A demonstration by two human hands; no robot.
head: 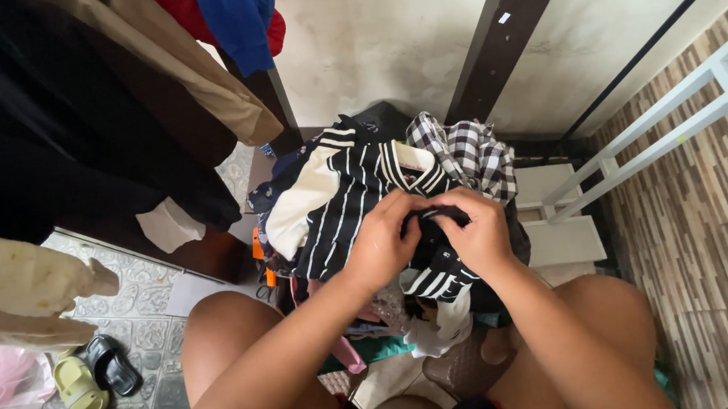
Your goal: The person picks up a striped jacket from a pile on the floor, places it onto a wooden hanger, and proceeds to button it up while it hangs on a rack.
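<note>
A heap of clothes rests in front of my knees. On top lies a black and white striped shirt [337, 194] with a collar. My left hand [382, 242] and my right hand [477, 232] both pinch a dark fold of this shirt, close together above the heap. A black and white checked garment [464, 153] lies just beyond my hands. Pink and teal pieces [367, 347] show lower in the pile.
Clothes hang at the upper left: black, tan [190, 80], blue [236, 11] and red. A dark wooden post [494, 43] leans on the white wall. White metal rails [677, 111] stand at right. Green and black sandals [92, 377] lie on the tiled floor at left.
</note>
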